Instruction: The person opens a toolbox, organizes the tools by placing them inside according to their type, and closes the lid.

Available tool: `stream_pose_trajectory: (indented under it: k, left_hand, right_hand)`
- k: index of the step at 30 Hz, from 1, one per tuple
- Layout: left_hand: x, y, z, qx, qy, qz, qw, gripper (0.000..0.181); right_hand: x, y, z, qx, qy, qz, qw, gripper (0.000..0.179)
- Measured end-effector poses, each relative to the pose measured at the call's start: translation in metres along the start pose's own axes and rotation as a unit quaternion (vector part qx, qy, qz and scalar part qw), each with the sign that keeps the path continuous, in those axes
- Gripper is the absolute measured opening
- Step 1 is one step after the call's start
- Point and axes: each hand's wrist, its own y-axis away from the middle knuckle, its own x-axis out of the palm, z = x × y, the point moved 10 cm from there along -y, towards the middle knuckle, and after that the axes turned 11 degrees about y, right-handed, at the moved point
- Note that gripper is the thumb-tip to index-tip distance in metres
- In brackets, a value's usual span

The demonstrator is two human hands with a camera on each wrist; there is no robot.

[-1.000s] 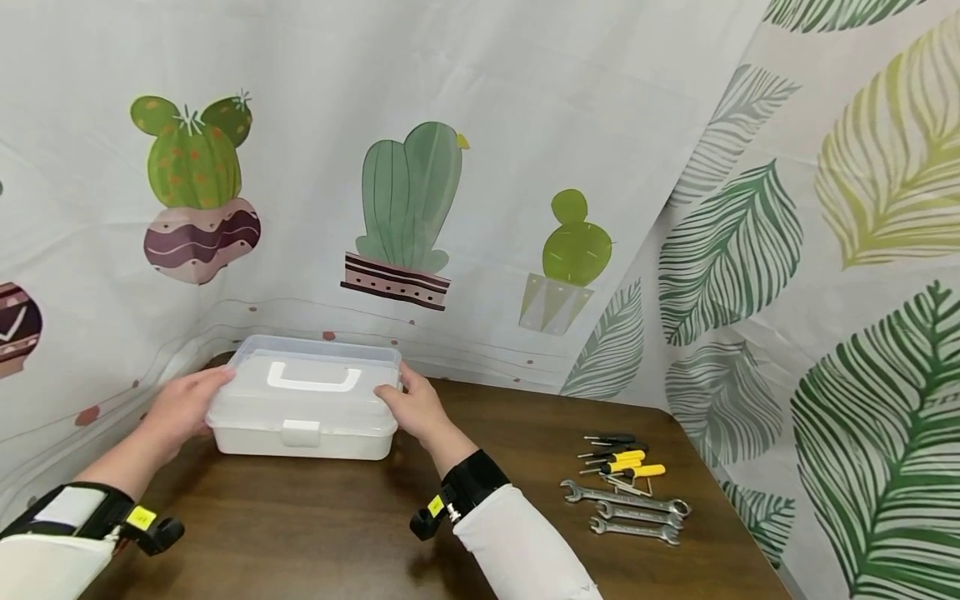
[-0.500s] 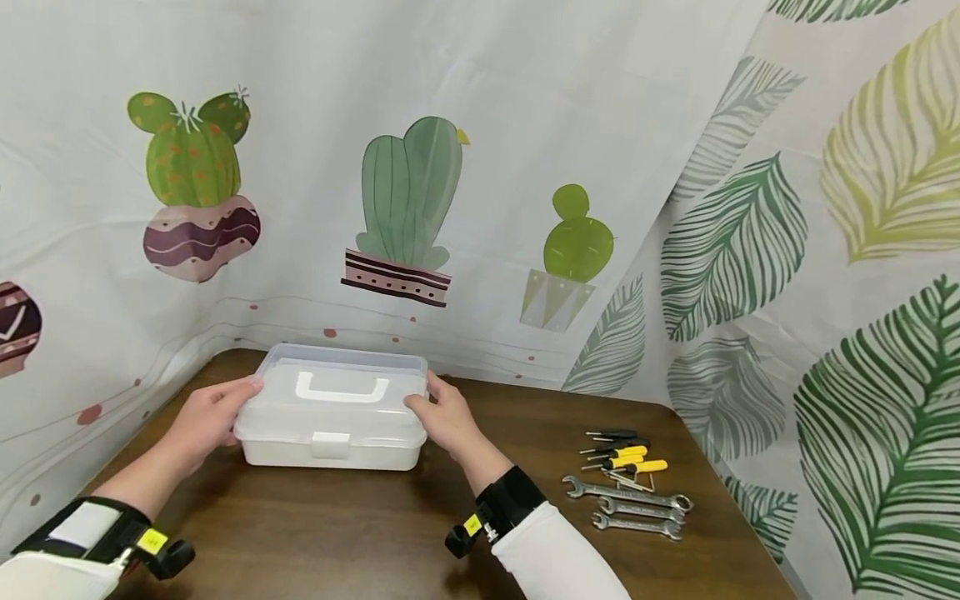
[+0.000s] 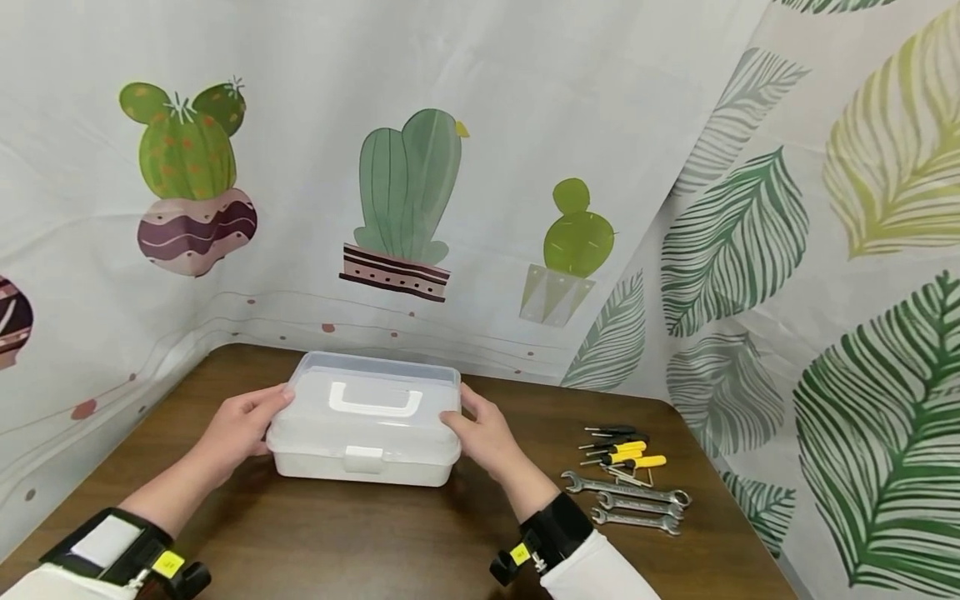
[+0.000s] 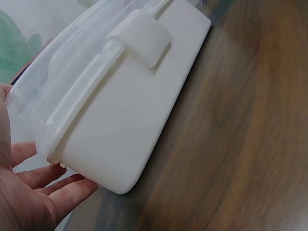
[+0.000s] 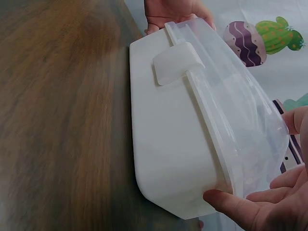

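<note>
1. Worktop [image 3: 375, 542]: runs under and around the box; bare in front of it.
2. Box [image 3: 365, 433]: held level on the worktop or just off it, can't tell which. Just changed: it's shifted right and nearer the person, so closer to the tools. My read: repositioning is in hand.
3. Left hand [image 3: 240, 425]: clamped on the box's left end, thumb up by the clear lid [image 5: 245, 110], fingers below the rim.
4. Right hand [image 3: 487, 433]: clamped on the box's right end, thumb on the lid.
5. Wrenches [image 3: 637, 505]: right of the box, well apart, unmoved.
6. Screwdrivers [image 3: 626, 457]: right of the box, just beyond the wrenches, also unmoved.
7. Latch [image 3: 363, 459]: box front, looks fastened; lid still down.
</note>
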Motion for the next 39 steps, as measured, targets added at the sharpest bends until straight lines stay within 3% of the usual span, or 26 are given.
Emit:
stream_pose_trajectory:
  k: [18, 39]
  left_hand:
    - [0.063, 0.01, -0.004, -0.011, 0.069, 0.038, 0.9968, 0.07]
    - [0.091, 0.02, -0.008, -0.02, 0.101, 0.049, 0.9935, 0.066]
  right_hand:
    - [-0.051, 0.057, -0.029, 0.055, -0.005, -0.022, 0.9982, 0.066]
    - [-0.073, 0.08, -0.035, 0.065, -0.003, -0.038, 0.9972, 0.064]
